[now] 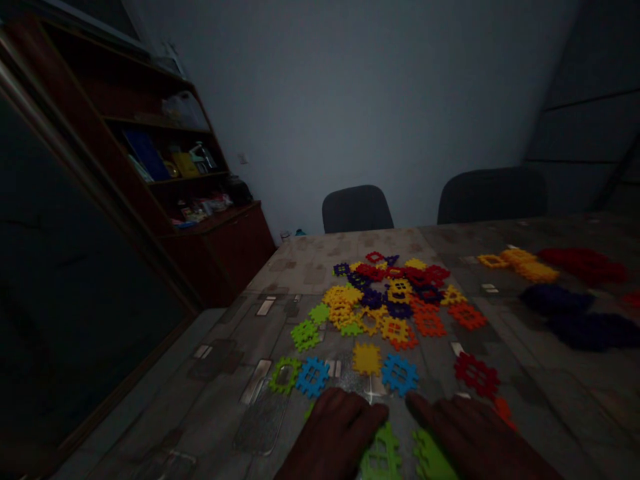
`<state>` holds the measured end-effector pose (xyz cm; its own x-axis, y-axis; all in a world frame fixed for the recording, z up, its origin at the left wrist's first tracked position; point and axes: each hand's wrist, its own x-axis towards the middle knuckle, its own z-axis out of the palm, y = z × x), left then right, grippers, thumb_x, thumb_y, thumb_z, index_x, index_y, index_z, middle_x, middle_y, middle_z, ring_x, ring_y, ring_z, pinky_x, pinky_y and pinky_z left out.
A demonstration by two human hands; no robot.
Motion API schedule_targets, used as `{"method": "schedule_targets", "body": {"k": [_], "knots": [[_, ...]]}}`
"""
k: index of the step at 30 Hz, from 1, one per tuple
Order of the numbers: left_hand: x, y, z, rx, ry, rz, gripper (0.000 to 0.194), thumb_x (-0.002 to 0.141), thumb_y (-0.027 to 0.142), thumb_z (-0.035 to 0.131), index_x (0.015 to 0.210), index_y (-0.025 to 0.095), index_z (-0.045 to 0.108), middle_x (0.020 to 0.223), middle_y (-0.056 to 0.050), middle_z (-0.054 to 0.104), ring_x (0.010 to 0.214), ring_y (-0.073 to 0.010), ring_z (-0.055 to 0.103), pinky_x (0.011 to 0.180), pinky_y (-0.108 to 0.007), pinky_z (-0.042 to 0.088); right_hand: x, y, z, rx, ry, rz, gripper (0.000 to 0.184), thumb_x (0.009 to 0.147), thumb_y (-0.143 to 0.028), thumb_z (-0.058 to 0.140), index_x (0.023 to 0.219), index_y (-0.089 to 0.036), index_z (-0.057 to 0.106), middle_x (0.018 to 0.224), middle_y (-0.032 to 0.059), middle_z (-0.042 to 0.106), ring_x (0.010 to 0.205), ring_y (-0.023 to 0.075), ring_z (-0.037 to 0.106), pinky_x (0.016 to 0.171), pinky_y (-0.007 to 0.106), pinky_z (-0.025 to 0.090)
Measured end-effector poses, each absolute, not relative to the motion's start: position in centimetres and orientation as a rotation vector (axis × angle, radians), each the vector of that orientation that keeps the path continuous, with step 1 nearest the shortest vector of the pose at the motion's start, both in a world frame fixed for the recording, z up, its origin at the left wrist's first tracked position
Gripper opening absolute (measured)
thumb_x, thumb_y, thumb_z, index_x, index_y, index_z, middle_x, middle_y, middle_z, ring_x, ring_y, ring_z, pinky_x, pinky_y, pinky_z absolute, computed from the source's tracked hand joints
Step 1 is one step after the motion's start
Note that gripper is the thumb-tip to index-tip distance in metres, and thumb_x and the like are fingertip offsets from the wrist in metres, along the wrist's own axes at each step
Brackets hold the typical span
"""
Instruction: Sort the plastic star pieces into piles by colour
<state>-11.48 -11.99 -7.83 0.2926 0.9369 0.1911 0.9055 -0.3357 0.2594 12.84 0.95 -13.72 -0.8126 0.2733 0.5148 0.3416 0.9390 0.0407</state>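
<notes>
Low in the view, my left hand (336,427) has its fingers curled and its thumb against a light green toothed window tile (381,459). My right hand (473,430) lies over a second light green toothed tile (431,459), thumb stretched forward and the other fingers bent. A narrow gap separates the two tiles. Part of the fingers of both hands is hidden. Just beyond them lie a yellow tile (367,359), a blue window tile (400,374), another blue window tile (313,377) and a green tile with an opening (285,375).
A loose pile of coloured tiles (373,300) spreads over the patterned table (210,380). To the right are a dark red tile (477,375), yellow pieces (523,263) and dark blue heaps (593,330). Chairs (357,208) stand behind the table; a wooden shelf unit (220,253) is at left.
</notes>
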Motion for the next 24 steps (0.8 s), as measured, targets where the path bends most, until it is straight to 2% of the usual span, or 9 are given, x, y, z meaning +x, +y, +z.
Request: {"method": "schedule_targets", "body": {"k": [5,7,11,15,19,24], "knots": [[-12.0,-12.1,-8.2,2.411,1.633,0.536,0.062,0.106,0.069,0.036,0.146,0.023,0.042,0.114,-0.011,0.07,0.097,-0.026,0.065,0.087,-0.038,0.047,12.5,1.0,-13.9,-0.46,-2.555,-0.168,0.077,0.074,-0.005,0.057,0.148,-0.021,0.044,0.095,0.0045,0.075,0.084,0.0261,0.071,0.08,0.038,0.057],[-12.3,-12.2,-8.6,2.389,1.627,0.574,0.066,0.104,0.073,0.031,0.148,0.025,0.041,0.116,-0.011,0.07,0.099,-0.0265,0.065,0.091,-0.04,0.046,12.3,1.3,-14.2,-0.442,-2.542,-0.162,0.077,0.072,-0.008,0.055,0.147,-0.021,0.045,0.09,0.0034,0.074,0.078,0.0252,0.07,0.076,0.037,0.057],[-12.8,-12.2,-9.0,2.379,1.599,0.607,0.065,0.103,0.072,0.041,0.15,0.028,0.04,0.118,-0.01,0.07,0.104,-0.0269,0.065,0.101,-0.042,0.043,12.0,1.6,-15.1,-0.431,-2.515,-0.164,0.082,0.068,-0.006,0.055,0.148,-0.022,0.044,0.09,0.0027,0.075,0.074,0.0245,0.07,0.074,0.036,0.056],[-13.0,-12.1,-9.9,2.382,1.596,0.603,0.056,0.105,0.063,0.048,0.148,0.027,0.045,0.117,-0.01,0.072,0.103,-0.0266,0.066,0.102,-0.042,0.043,11.9,1.6,-15.8,-0.402,-2.46,-0.133,0.089,0.064,-0.008,0.06,0.151,-0.023,0.043,0.094,0.0043,0.076,0.076,0.0268,0.07,0.072,0.038,0.055],[-13.0,-12.2,-11.0,2.38,1.631,0.653,0.056,0.106,0.065,0.043,0.149,0.029,0.044,0.116,-0.009,0.071,0.104,-0.0267,0.066,0.105,-0.045,0.041,11.8,1.4,-16.0,-0.409,-2.474,-0.111,0.091,0.065,-0.008,0.063,0.152,-0.023,0.042,0.093,0.0042,0.075,0.076,0.0267,0.069,0.072,0.039,0.055],[-12.7,-12.2,-9.3,2.399,1.593,0.617,0.062,0.104,0.071,0.039,0.146,0.025,0.045,0.112,-0.009,0.071,0.098,-0.0264,0.066,0.095,-0.041,0.046,11.5,1.2,-15.9,-0.393,-2.448,-0.151,0.081,0.072,-0.012,0.065,0.15,-0.022,0.045,0.092,0.0048,0.075,0.075,0.0259,0.068,0.072,0.038,0.055]]}}
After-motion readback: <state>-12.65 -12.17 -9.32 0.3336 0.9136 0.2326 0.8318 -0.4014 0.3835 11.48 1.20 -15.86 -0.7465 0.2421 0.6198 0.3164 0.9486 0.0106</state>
